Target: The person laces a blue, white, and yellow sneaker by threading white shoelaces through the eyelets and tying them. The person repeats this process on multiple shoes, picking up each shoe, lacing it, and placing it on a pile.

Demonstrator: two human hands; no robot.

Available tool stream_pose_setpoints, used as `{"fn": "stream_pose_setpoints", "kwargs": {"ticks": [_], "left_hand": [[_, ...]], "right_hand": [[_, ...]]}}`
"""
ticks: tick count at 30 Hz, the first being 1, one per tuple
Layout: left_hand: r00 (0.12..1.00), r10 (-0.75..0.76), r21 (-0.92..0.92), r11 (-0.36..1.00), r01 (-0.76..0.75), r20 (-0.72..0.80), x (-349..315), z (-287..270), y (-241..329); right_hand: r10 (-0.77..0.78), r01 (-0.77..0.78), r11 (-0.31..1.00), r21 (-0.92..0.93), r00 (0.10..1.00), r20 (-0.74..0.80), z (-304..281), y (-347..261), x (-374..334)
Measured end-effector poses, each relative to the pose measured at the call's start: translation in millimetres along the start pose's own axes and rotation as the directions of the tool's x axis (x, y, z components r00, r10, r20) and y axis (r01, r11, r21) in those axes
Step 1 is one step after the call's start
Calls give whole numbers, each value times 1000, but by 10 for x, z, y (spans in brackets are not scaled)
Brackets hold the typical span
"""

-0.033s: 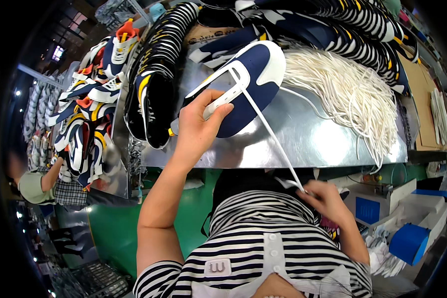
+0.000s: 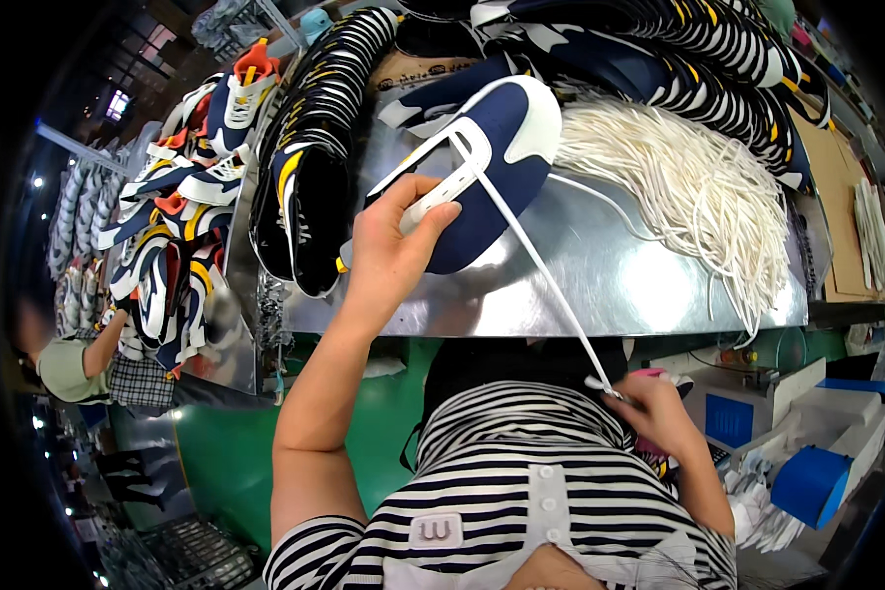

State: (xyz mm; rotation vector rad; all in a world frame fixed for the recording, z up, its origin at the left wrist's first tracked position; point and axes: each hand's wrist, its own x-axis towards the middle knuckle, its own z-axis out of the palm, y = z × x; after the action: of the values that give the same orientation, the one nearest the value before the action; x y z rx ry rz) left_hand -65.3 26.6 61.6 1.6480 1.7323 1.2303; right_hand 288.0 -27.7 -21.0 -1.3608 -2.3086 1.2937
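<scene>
The left fingers (image 2: pixel 410 190) pinch the shoe upper (image 2: pixel 472 226) extending beyond their tips, right fingers (image 2: pixel 640 387) grasping its white lace (image 2: pixel 540 264).

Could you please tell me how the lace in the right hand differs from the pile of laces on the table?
The held lace is one nearly straight strand between the shoe upper and the right hand; the pile of laces is many loose, curving strands. The held lace is stretched across the table's front edge, whereas the pile lies mostly on top. Both are white.
</scene>
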Motion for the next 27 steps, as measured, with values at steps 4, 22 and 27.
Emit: {"fn": "stream_pose_setpoints", "kwargs": {"ticks": [4, 22, 27], "left_hand": [[985, 26, 67, 997, -38, 172, 9, 143, -189], [876, -105, 512, 841, -174, 470, -19, 612, -165], [883, -155, 538, 834, -123, 442, 27, 757, -395]], "right_hand": [[-12, 14, 975, 221, 1000, -11, 17, 178, -389], [-235, 422, 868, 260, 812, -534, 345, -359, 1806], [-237, 432, 860, 273, 810, -537, 428, -297, 1859]]}}
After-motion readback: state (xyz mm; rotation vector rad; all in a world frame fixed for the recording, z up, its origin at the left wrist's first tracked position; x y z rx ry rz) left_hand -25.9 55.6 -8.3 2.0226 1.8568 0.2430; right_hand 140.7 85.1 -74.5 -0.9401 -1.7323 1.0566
